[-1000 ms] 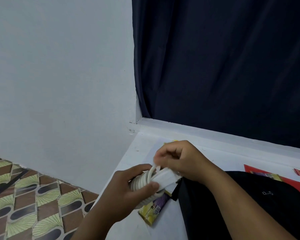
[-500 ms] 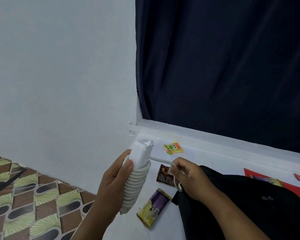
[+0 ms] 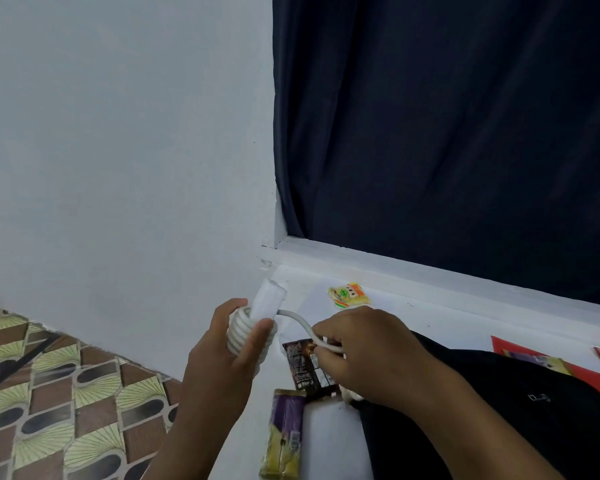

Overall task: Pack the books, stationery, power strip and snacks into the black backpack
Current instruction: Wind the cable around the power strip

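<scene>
1. A white power strip (image 3: 269,301) is held upright in the left hand (image 3: 222,355), above the left edge of the white tabletop (image 3: 329,441).
2. The strip's white cord (image 3: 248,337) is wound in tight coils around its lower body, and the fingers (image 3: 234,308) and thumb of the left hand are curled around those coils.
3. A loose length of the cord is seen arcing from the top of the coils over to the right hand (image 3: 368,355), where it is pinched between curled fingers and thumb.
4. The black backpack (image 3: 499,420) is laid flat on the tabletop toward the near right, partly covered by the right forearm.
5. A dark brown snack packet (image 3: 300,367) lies on the tabletop just beside the backpack's left edge, partly hidden by the right hand.
6. A purple-and-yellow snack packet (image 3: 284,438) lies nearer the front edge, just below the brown one.
7. A small orange-and-yellow packet (image 3: 349,295) lies near the back edge, close to the white sill.
8. A red flat item (image 3: 575,370) is seen past the backpack toward the right edge; what it is cannot be told.
9. A dark blue curtain (image 3: 447,133) hangs behind the tabletop, and a patterned tile floor (image 3: 59,403) is visible at the left.
</scene>
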